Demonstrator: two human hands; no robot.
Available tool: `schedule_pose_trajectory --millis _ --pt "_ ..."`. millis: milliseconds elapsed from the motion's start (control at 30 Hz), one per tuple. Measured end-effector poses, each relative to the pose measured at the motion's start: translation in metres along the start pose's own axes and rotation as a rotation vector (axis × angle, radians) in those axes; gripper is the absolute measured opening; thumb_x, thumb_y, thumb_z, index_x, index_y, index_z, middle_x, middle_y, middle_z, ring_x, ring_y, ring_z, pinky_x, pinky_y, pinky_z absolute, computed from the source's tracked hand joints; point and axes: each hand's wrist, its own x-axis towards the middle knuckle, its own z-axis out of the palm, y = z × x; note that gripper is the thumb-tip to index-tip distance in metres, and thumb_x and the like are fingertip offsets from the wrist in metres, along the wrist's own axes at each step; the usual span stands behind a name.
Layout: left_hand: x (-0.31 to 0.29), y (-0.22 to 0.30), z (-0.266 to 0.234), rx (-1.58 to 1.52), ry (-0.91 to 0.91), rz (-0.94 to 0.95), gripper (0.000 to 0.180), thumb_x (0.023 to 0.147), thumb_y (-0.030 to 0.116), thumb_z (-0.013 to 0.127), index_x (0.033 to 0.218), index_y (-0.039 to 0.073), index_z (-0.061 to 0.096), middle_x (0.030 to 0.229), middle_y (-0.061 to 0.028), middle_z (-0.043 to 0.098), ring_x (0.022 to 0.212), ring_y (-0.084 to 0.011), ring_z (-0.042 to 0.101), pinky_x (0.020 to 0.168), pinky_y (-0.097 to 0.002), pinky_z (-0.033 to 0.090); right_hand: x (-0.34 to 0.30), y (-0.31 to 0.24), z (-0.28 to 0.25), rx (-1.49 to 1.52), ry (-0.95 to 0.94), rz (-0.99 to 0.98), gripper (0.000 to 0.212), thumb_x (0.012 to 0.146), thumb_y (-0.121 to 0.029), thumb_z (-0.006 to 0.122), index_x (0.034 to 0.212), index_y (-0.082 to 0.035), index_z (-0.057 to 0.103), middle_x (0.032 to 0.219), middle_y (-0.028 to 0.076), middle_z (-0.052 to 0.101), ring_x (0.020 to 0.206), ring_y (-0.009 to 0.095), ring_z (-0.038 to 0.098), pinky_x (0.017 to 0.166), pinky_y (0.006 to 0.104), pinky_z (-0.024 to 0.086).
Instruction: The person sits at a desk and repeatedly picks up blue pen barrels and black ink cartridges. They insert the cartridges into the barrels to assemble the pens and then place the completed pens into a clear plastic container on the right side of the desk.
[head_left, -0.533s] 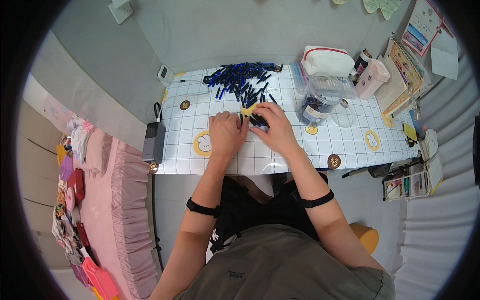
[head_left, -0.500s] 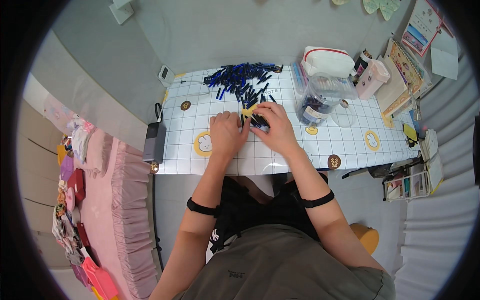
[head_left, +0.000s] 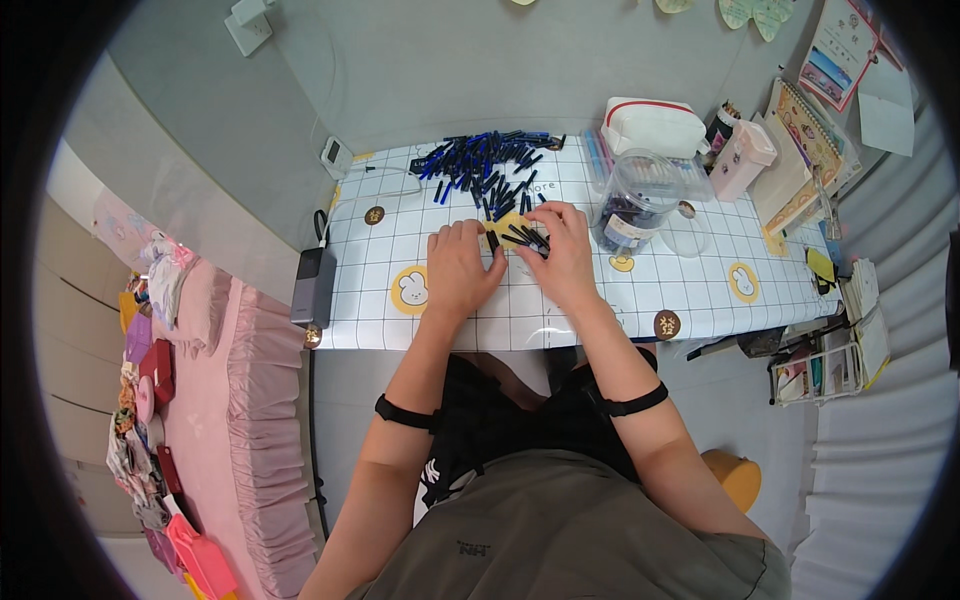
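Small black and blue ink cartridges [head_left: 470,165] lie in a loose heap at the far middle of the table [head_left: 370,260], with a few strays trailing toward me. My left hand [head_left: 462,272] rests palm down, its fingers curled and its thumb bent in around a couple of black cartridges [head_left: 492,241]. Facing it, my right hand [head_left: 564,265] curves its thumb and fingers about several more cartridges [head_left: 526,237] that point toward the left hand. A gap separates the two hands. The undersides of my fingers are hidden.
Right of my hands stands a clear plastic tub [head_left: 628,215] partly filled with dark pieces, a clear round lid [head_left: 686,232] beside it. Behind are a white pouch [head_left: 655,128] and a pink box [head_left: 744,160]. A grey power bank [head_left: 313,287] with a cable stands at the left edge.
My hands have drawn slightly apart, and the gap between the thumbs is wider. The cartridges by my right hand have shifted a little to the right and fan out more.
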Motion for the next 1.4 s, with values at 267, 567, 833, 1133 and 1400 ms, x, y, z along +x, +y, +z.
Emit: schedule_pose_trajectory --millis 267,567,833,1133,1400 --pt "0.003 0.000 -0.005 -0.102 -0.049 0.088 0.023 0.091 0.012 0.076 0.113 0.010 0.070 0.111 -0.0123 0.064 0.105 -0.0330 0.063 0.094 -0.0466 0.047 0.009 -0.012 -0.024 0.133 0.087 -0.029 0.024 0.098 0.010 0.061 0.113 -0.004 0.073 0.113 0.013 0.070 0.106 0.035 0.067 0.087 0.0451 0.055" --pt "0.001 -0.006 0.005 -0.113 -0.017 0.106 0.014 0.094 0.009 0.075 0.106 0.010 0.069 0.106 -0.0114 0.063 0.101 -0.0338 0.062 0.091 -0.0467 0.048 -0.005 -0.006 -0.022 -0.162 -0.230 0.025 0.012 0.094 -0.008 0.081 0.104 -0.004 0.077 0.103 0.012 0.074 0.102 0.035 0.069 0.090 0.0463 0.057" --pt "0.001 -0.011 0.001 -0.105 -0.014 0.048 0.013 0.096 0.010 0.075 0.107 0.009 0.070 0.104 -0.0110 0.066 0.098 -0.0335 0.063 0.090 -0.0469 0.049 0.005 -0.011 -0.007 -0.333 -0.391 0.001 0.012 0.095 -0.005 0.076 0.107 -0.004 0.075 0.105 0.014 0.073 0.107 0.036 0.068 0.095 0.0473 0.057" --pt "0.003 -0.007 0.000 -0.062 -0.048 0.029 0.017 0.092 0.012 0.077 0.106 0.009 0.068 0.104 -0.0100 0.065 0.098 -0.0325 0.063 0.089 -0.0480 0.048 -0.011 -0.017 -0.006 -0.326 -0.320 -0.128 0.028 0.092 0.007 0.065 0.118 -0.002 0.070 0.119 0.017 0.065 0.113 0.038 0.063 0.100 0.0471 0.055" --pt "0.001 -0.014 0.009 -0.074 0.015 0.018 0.015 0.089 0.008 0.074 0.101 0.008 0.065 0.102 -0.0113 0.066 0.097 -0.0337 0.063 0.087 -0.0479 0.048 0.009 -0.015 0.010 -0.288 -0.264 -0.138 0.021 0.090 0.001 0.068 0.109 -0.001 0.075 0.111 0.015 0.066 0.107 0.035 0.065 0.095 0.0438 0.057"
